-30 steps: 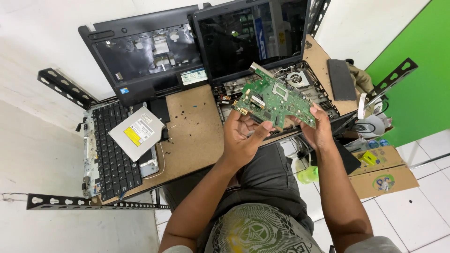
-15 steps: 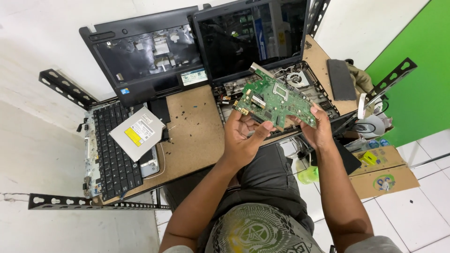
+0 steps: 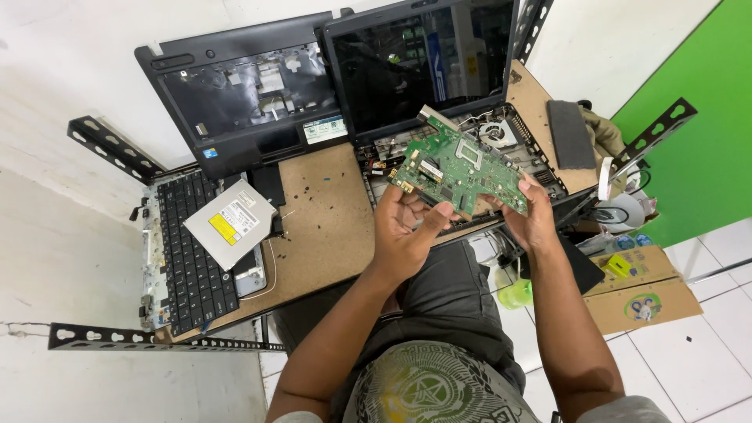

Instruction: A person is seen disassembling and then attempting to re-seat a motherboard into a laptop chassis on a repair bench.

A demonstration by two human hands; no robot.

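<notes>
Brown desk (image 3: pixel 325 227); both hands grip green circuit board (image 3: pixel 458 168); yellow-labelled drive (image 3: pixel 231 223) left.

Optical drive (image 3: pixel 230 223) on keyboard (image 3: pixel 192 258).

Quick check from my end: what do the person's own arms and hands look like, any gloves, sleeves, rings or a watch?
Both arms are bare from the hands up to the bottom edge of the picture. The left hand and the right hand wear no gloves, and no ring, watch or wristband shows on the sides in view. No sleeve covers either forearm; only a light fabric edge shows near each upper arm at the frame's bottom.
</notes>
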